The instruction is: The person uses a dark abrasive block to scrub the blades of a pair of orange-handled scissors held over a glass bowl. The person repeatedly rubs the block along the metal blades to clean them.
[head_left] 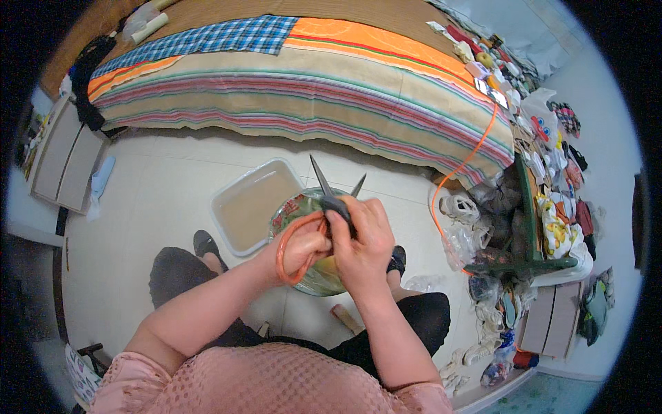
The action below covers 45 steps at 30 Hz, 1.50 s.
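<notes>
A large pair of scissors (321,178) points away from me, its two dark blades spread apart. My left hand (305,251) has its fingers through an orange scissor handle loop (283,259), which rings the back of the hand. Around the dark pivot part, my right hand (364,235) is closed with the thumb on top. Both hands meet over a round bowl (310,285) with a floral pattern; its contents are mostly hidden. Something yellow-green (328,269) shows inside it.
Beyond the bowl at left, a rectangular white basin (223,194) holds cloudy water. A bed with a striped cover (310,111) spans the far side. An orange cable (455,168) drops to the floor at right, near shoes (459,208) and plastic bags. A wooden-handled object (345,318) lies between my feet.
</notes>
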Motion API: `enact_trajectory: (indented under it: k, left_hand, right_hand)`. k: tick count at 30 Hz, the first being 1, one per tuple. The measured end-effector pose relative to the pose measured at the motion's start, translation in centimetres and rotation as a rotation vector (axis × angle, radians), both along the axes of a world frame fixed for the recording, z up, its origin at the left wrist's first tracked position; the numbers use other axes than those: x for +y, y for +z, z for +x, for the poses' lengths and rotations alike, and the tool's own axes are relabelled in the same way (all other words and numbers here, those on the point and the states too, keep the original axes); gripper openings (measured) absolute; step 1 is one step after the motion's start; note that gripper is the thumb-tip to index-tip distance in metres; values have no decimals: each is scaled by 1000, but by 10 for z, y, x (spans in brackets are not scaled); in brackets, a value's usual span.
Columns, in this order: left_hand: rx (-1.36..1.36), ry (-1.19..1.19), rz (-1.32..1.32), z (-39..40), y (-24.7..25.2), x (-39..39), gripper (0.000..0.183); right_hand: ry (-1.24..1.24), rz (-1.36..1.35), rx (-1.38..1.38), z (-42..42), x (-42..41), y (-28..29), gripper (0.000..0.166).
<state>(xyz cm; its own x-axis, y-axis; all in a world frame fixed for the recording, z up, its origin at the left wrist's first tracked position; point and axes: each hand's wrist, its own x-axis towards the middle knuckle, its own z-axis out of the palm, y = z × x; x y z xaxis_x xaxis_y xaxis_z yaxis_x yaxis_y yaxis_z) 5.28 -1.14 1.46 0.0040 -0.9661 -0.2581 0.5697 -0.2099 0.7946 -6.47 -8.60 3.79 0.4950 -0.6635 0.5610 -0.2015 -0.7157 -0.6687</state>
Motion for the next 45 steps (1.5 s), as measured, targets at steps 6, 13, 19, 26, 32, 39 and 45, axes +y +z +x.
enact_trajectory:
  k: [6,13,19,26,32,39,45]
  left_hand:
    - [187,116,-19,2,5,2,21]
    - [175,91,-54,4,-10,3,29]
    - [99,107,-80,0,-14,1,17]
    - [152,139,-56,11,-20,0,34]
    - [-39,-19,19,11,-13,11,22]
    - [-40,83,-33,-3,-7,6,38]
    - [-86,1,-66,-1,-14,12,39]
  right_hand:
    - [11,37,8,-5,6,-4,20]
    - [28,37,19,6,2,3,21]
    - [-8,-24,-31,5,0,-2,21]
    - [12,-5,-17,2,8,-12,22]
    - [1,27,36,11,3,-2,23]
    - [2,-45,-19,6,0,-4,21]
    - [19,38,-1,7,7,-3,23]
